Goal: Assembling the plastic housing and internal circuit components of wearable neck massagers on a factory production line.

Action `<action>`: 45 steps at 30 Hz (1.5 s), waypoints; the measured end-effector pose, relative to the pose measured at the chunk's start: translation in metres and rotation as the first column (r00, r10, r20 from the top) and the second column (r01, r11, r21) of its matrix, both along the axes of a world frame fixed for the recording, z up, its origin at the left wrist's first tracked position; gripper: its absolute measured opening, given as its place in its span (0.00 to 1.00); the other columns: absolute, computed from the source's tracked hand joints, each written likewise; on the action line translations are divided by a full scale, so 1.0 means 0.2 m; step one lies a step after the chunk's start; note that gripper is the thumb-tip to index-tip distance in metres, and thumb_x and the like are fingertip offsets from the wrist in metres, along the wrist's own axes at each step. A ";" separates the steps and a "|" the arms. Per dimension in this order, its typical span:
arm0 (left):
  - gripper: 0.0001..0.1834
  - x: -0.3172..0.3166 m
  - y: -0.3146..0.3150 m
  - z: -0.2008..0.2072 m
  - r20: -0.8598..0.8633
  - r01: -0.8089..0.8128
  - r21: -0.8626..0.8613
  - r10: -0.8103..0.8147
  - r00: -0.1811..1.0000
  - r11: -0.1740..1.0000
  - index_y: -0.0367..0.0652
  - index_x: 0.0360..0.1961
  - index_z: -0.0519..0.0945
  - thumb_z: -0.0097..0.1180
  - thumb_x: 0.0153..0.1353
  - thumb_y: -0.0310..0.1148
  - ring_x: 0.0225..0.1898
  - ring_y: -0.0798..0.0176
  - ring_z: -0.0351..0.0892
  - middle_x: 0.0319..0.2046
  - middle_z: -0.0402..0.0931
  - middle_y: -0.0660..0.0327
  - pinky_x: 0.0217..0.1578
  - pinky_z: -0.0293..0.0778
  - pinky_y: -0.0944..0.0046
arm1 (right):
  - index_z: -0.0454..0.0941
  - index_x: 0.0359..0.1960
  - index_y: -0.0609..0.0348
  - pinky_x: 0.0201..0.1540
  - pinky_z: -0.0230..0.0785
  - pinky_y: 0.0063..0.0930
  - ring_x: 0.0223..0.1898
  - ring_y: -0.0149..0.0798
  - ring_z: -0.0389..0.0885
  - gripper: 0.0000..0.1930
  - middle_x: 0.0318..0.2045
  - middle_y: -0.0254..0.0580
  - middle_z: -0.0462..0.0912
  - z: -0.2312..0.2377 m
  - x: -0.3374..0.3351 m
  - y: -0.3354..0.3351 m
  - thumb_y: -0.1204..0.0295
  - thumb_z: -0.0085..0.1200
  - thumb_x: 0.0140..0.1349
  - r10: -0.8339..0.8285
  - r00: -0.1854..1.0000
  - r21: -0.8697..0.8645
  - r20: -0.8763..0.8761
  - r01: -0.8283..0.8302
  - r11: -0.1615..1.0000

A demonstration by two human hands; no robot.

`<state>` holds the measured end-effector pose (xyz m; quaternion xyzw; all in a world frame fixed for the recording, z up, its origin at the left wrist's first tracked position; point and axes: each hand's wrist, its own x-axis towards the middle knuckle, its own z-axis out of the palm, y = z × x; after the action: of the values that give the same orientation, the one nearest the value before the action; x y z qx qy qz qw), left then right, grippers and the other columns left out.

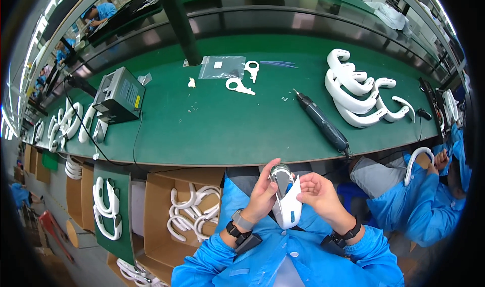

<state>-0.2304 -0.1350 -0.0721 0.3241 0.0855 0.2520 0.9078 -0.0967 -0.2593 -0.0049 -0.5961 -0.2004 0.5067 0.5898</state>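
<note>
In front of my chest, below the bench edge, I hold a white curved housing [290, 207] with a shiny silver rounded end and a small blue-green window. My left hand [261, 192] is closed around its left side, thumb against the silver part. At the other side my right hand [320, 195] pinches the pointed white edge between thumb and fingers. The exact join between the white and silver parts is partly hidden by my fingers. A dark electric screwdriver [323, 122] lies on the bench just beyond my hands, its bit pointing away to the left.
Curved white housings [354, 97] are piled at the bench's right. Two white ring-ended parts [237, 87] lie near a clear bag [225, 70] and blue strips [279, 63]. A grey box [119, 96] stands left. Below, a cardboard box [155, 221] holds white parts. A co-worker [414, 201] sits right.
</note>
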 end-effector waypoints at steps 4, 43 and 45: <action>0.36 -0.03 0.06 0.03 0.000 0.078 0.170 -0.079 0.997 0.982 0.44 0.70 0.55 0.56 0.68 0.45 0.61 0.59 0.70 0.58 0.71 0.53 0.62 0.65 0.58 | 0.73 0.48 0.63 0.47 0.75 0.23 0.42 0.29 0.81 0.18 0.39 0.38 0.82 0.02 0.03 -0.03 0.86 0.61 0.55 0.034 0.995 0.018 -0.095 -0.033 0.999; 0.17 0.01 0.44 0.57 -0.254 0.177 0.923 -0.194 0.948 -0.342 0.49 0.42 0.84 0.70 0.47 0.32 0.41 0.53 0.81 0.55 0.73 0.54 0.41 0.80 0.55 | 0.74 0.48 0.64 0.45 0.72 0.20 0.40 0.26 0.80 0.16 0.38 0.34 0.82 -0.04 0.20 0.12 0.85 0.54 0.58 0.390 0.870 0.203 -0.303 -0.341 0.918; 0.18 0.01 0.43 0.57 -0.228 0.151 0.929 -0.202 0.952 -0.338 0.50 0.42 0.84 0.70 0.47 0.32 0.40 0.54 0.81 0.54 0.74 0.54 0.40 0.80 0.56 | 0.75 0.49 0.65 0.46 0.73 0.21 0.40 0.27 0.81 0.16 0.39 0.35 0.82 -0.05 0.20 0.12 0.84 0.54 0.58 0.392 0.864 0.210 -0.318 -0.339 0.917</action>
<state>-0.2288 -0.0485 0.0413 0.9249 -0.2175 0.0796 0.3016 -0.0569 -0.2344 -0.0151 -0.4012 -0.2375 0.6918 0.5514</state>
